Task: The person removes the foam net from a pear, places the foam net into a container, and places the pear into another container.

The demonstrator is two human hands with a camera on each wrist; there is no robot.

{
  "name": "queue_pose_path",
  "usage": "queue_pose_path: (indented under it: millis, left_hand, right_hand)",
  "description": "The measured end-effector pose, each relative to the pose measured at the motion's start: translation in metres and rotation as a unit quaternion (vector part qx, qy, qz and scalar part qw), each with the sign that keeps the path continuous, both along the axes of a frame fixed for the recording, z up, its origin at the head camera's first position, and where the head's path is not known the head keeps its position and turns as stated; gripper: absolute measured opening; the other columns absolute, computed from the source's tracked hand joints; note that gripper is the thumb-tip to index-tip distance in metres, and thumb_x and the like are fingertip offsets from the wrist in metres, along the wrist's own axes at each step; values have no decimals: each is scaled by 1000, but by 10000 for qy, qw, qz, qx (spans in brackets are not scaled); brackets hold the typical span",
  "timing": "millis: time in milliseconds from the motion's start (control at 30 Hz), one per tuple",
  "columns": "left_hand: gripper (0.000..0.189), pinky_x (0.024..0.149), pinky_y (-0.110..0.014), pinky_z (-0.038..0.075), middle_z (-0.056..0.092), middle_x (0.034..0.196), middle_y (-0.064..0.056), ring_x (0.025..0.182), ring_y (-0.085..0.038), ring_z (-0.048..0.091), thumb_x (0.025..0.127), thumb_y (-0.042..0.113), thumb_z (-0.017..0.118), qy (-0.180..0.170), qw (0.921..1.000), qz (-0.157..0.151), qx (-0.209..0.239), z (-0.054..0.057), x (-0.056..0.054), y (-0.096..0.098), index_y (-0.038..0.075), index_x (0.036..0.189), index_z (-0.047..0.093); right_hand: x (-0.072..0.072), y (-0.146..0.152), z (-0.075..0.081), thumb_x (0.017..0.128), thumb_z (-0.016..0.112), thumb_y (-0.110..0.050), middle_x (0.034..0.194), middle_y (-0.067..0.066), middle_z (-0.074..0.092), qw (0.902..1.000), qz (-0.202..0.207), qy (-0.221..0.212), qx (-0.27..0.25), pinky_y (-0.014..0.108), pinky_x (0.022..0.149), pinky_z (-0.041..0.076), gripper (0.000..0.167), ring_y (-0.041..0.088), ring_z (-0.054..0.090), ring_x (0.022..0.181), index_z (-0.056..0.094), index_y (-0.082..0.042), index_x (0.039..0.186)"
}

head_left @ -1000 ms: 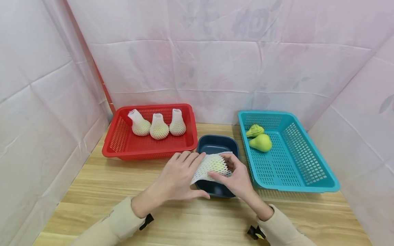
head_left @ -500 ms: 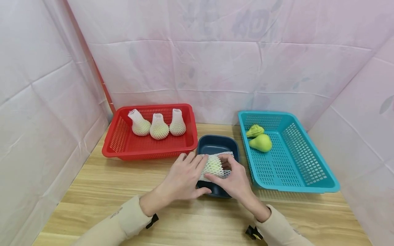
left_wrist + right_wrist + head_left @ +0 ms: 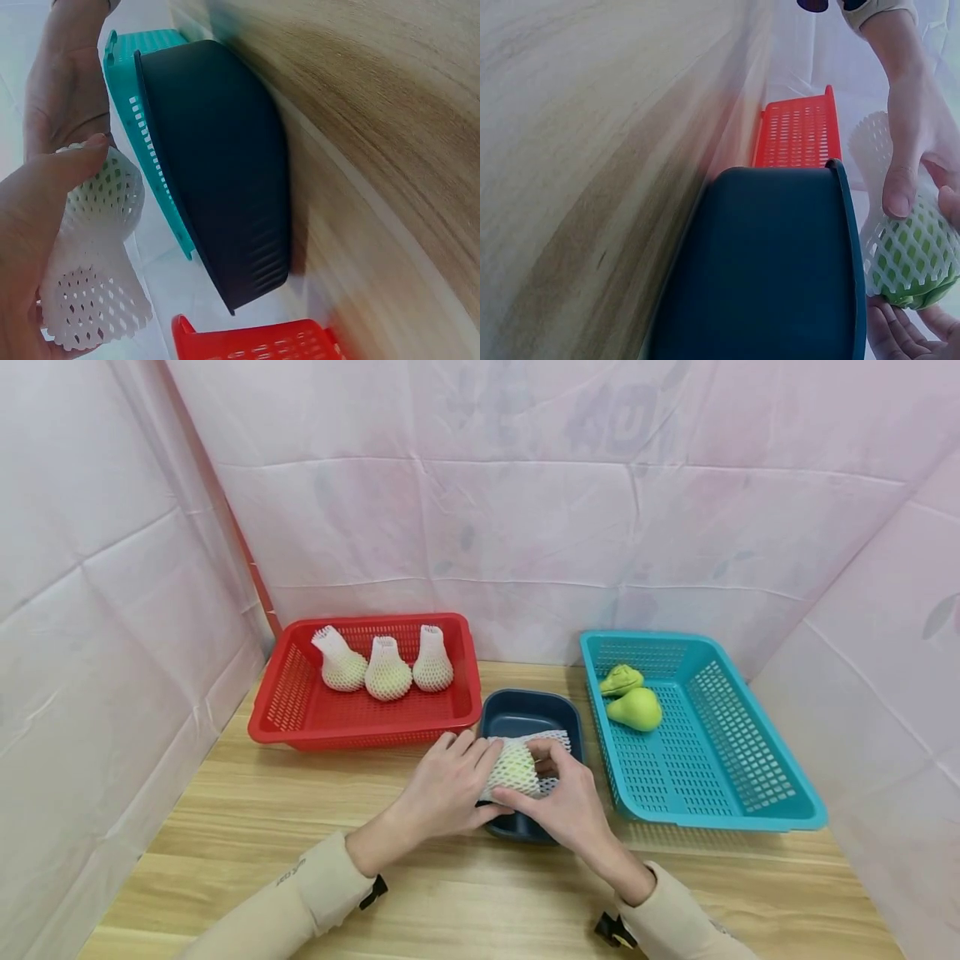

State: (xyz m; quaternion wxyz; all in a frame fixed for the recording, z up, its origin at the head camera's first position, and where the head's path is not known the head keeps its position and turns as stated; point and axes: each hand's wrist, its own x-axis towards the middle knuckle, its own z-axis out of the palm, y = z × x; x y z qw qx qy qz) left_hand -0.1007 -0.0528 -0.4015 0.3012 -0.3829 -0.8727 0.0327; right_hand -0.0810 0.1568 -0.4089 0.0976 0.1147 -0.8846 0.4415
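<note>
A green pear [image 3: 911, 262] sits inside a white foam net sleeve [image 3: 507, 770], held over the dark blue box [image 3: 525, 831]. My left hand [image 3: 444, 783] grips the sleeved pear, its thumb [image 3: 88, 154] pressing on the mesh. At the sleeve's wide end, my right hand [image 3: 564, 793] holds the pear's end between thumb and fingers [image 3: 900, 337]. Bare green skin shows at that opening in the right wrist view. The narrow end of the sleeve [image 3: 94, 307] sticks out past my left hand. More white foam netting [image 3: 558, 741] lies in the box behind my right fingers.
At the left, a red basket [image 3: 360, 718] holds three net-wrapped pears [image 3: 387, 672]. The turquoise basket [image 3: 697, 768] on the right contains a smooth pear [image 3: 637, 709] and a wrinkled green fruit [image 3: 621, 680]. Wooden tabletop [image 3: 480, 902] lies in front; pale fabric hangs behind.
The sleeved pear and my left hand have shifted slightly; the left thumb has closed in towards the pear. My right hand has edged left, and more of the netting in the box shows.
</note>
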Motion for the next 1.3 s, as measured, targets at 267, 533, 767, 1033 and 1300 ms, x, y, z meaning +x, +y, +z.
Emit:
queue_pose_path:
  millis: [267,533,767,1033,1300]
  left_hand:
    - [82,83,-31,53,75,116,-2,103,-18,64,81,77,71,-88,9998,72,-160,-3,-2,1,9,127,68]
    - [79,77,-29,49,72,103,-1,96,-17,61,77,80,71,64,9999,122,-50,-6,-4,3,11,116,68]
    - [74,74,-29,47,71,95,0,91,-17,59,69,76,73,230,9996,-16,184,-8,-7,1,13,109,69]
    - [76,72,-30,48,71,93,-1,86,-17,58,69,74,72,295,9983,-217,442,-9,-8,-4,11,111,71]
    - [80,73,-29,50,73,97,-2,87,-17,59,67,75,75,214,9983,-222,495,-7,-7,-10,10,113,72]
  right_hand:
    - [0,-2,-1,73,97,-41,106,-4,72,9997,-6,-214,68,29,84,59,64,10,66,93,64,-17,122]
    - [2,-6,0,72,97,-40,104,-3,72,9997,38,-222,52,27,80,58,64,11,66,90,64,-16,122]
    - [4,-3,3,75,95,-40,106,-2,74,9995,220,-222,77,27,81,60,63,11,70,91,64,-16,125]
    - [3,12,10,88,86,-30,116,1,74,9940,1075,-176,-51,40,83,65,49,13,73,95,63,-16,130]
    - [-4,36,15,93,77,-9,122,9,72,9819,1841,66,-430,41,85,65,42,26,74,105,63,-11,133]
